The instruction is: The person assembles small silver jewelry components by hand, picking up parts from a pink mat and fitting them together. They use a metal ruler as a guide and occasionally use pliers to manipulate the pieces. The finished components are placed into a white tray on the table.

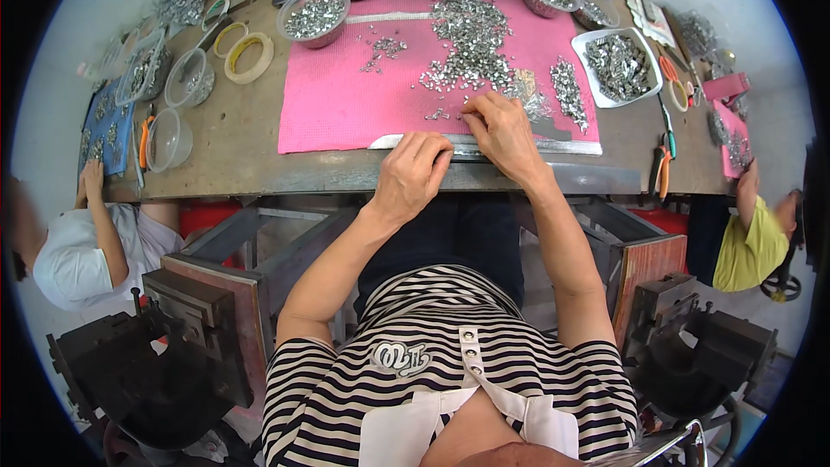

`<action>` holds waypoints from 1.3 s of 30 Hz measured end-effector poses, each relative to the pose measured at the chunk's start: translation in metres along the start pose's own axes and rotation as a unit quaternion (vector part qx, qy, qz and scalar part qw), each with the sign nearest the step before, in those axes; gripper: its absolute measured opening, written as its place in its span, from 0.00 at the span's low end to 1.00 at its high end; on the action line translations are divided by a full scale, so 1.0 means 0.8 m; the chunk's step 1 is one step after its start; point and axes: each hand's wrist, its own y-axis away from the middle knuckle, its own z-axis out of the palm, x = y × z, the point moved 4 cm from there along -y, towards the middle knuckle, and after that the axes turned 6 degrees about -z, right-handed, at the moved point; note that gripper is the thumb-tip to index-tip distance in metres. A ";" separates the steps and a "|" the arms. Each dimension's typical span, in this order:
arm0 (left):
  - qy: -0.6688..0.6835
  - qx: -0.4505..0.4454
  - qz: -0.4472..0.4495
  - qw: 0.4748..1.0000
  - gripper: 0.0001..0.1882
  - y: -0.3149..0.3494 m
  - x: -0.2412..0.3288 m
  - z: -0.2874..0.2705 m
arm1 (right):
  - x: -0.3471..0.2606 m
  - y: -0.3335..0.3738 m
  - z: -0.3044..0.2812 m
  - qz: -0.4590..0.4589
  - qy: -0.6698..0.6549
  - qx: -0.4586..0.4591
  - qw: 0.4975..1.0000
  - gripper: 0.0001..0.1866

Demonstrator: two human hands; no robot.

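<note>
My left hand (pixel 411 171) rests at the table's front edge, fingers curled and pressed together beside a narrow metal strip (pixel 467 154). My right hand (pixel 501 134) is over the front of the pink mat (pixel 328 112), thumb and forefinger pinched. Whatever either hand holds is too small or hidden to make out. Just beyond the fingers spreads a heap of small shiny metal pieces (pixel 471 39). A smaller cluster (pixel 568 93) lies to its right, and a few loose pieces (pixel 385 49) are scattered on the left.
Round tubs (pixel 316 36) and a white square dish (pixel 644 91) of metal pieces stand around the mat. Tape rolls (pixel 249 58) lie left; orange-handled pliers (pixel 663 171) lie right. Two people sit at the sides, one in a white shirt (pixel 82 251), one in yellow-green (pixel 754 246).
</note>
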 end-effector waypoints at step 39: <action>-0.030 -0.025 -0.077 0.996 0.06 -0.046 -0.052 -0.015 | -0.039 0.049 -0.015 -0.051 -0.058 -0.002 0.997 0.05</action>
